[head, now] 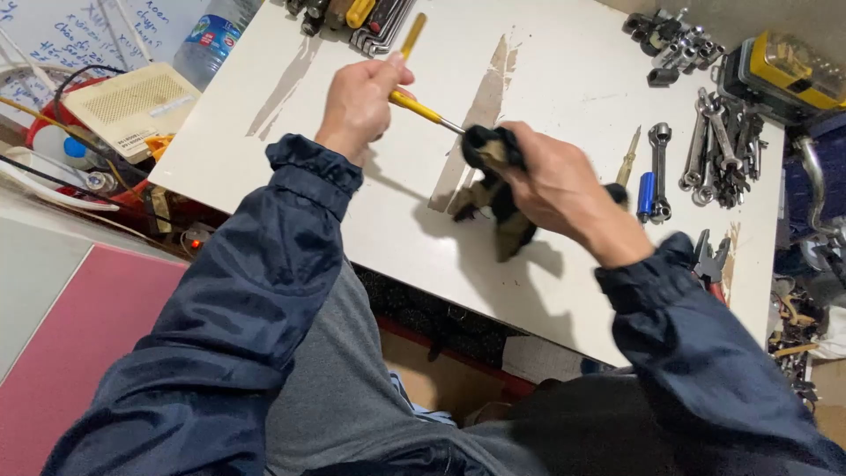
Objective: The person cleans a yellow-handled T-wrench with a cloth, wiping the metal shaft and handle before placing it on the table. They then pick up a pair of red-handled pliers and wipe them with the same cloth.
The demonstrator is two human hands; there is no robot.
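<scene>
Gripping the yellow screwdriver (414,106) in my closed left hand (359,104), I clamp my right hand (555,189) around a black-and-tan part (498,207) above the white bench (546,79), tip apparently seated; turning next needs steady alignment.

My left hand (359,104) grips a yellow-handled screwdriver (416,107), its metal shaft meeting a dirty black rag (495,189) bunched in my right hand (557,189) above the white worktable (564,79); steel wrenches (721,150) lie to the right.
</scene>
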